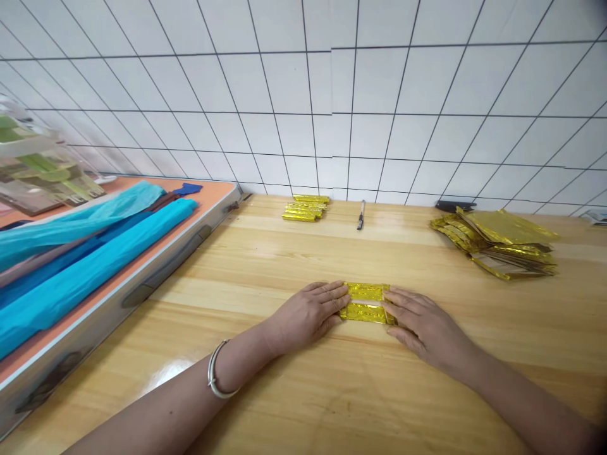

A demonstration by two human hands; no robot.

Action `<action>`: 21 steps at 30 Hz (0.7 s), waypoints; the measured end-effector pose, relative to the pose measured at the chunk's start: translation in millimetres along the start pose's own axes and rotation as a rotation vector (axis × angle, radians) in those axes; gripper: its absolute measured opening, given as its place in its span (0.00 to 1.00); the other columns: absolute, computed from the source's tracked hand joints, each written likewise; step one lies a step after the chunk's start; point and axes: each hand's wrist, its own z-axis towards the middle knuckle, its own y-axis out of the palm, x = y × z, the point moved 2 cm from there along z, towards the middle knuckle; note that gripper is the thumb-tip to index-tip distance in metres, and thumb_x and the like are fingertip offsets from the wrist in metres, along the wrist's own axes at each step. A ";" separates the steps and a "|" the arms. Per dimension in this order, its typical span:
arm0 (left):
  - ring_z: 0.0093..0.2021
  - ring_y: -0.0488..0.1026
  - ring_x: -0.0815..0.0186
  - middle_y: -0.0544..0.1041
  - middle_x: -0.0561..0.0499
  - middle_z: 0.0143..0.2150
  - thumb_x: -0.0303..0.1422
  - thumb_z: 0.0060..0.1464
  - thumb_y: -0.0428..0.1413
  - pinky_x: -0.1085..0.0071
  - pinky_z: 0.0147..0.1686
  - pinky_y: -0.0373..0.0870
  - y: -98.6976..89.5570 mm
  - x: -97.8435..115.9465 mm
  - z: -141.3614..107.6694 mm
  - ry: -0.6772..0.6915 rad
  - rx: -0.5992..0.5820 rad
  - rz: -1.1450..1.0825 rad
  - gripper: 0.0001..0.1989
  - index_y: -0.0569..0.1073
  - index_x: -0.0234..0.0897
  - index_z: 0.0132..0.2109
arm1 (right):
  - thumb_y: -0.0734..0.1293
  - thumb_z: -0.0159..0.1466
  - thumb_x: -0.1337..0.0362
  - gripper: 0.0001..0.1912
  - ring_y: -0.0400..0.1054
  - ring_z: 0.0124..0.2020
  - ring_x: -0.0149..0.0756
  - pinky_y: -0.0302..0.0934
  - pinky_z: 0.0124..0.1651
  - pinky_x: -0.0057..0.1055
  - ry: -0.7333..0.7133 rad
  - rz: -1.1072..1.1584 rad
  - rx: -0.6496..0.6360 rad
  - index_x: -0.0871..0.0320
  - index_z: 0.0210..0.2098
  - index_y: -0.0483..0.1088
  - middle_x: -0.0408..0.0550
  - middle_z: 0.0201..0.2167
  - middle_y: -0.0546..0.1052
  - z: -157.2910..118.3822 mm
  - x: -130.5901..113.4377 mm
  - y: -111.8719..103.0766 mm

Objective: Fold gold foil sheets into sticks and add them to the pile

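A folded piece of gold foil paper (365, 311) lies flat on the wooden table (265, 392), with a narrow pale gap between its two gold strips. The fingers of my left hand (310, 314) rest on its left end, lying flat and slightly spread. On the right end lie the fingertips of my right hand (422, 322), also stretched out and a little apart. Part of each end is hidden under my fingers.
Several rolled gold pieces (306, 208) and a pen (361, 216) lie near the tiled wall. A loose stack of gold sheets (502, 243) is at right. Blue crepe rolls (99, 275) lie on an orange-topped case (190, 229) at left.
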 end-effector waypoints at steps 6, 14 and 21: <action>0.62 0.55 0.60 0.62 0.46 0.61 0.35 0.60 0.45 0.59 0.59 0.55 1.1 -0.2 -0.2 -0.019 -0.006 0.008 0.21 0.61 0.36 0.59 | 0.59 0.63 0.60 0.22 0.59 0.53 0.45 0.58 0.52 0.47 0.077 -0.003 -0.091 0.54 0.57 0.61 0.54 0.52 0.67 9.0 -6.5 -4.7; 0.61 0.56 0.58 0.62 0.44 0.60 0.35 0.60 0.46 0.58 0.59 0.56 -2.8 2.2 0.2 -0.033 0.000 -0.036 0.21 0.61 0.36 0.59 | 0.60 0.62 0.60 0.21 0.58 0.51 0.46 0.57 0.51 0.48 0.080 0.032 -0.071 0.52 0.54 0.63 0.54 0.50 0.66 13.1 -7.4 -7.1; 0.56 0.62 0.59 0.66 0.43 0.56 0.34 0.60 0.46 0.60 0.57 0.59 -8.9 0.9 0.2 -0.014 0.001 -0.070 0.21 0.60 0.35 0.59 | 0.60 0.62 0.58 0.23 0.58 0.53 0.46 0.56 0.53 0.48 0.047 0.081 -0.076 0.54 0.56 0.60 0.55 0.52 0.66 10.7 -2.0 -5.2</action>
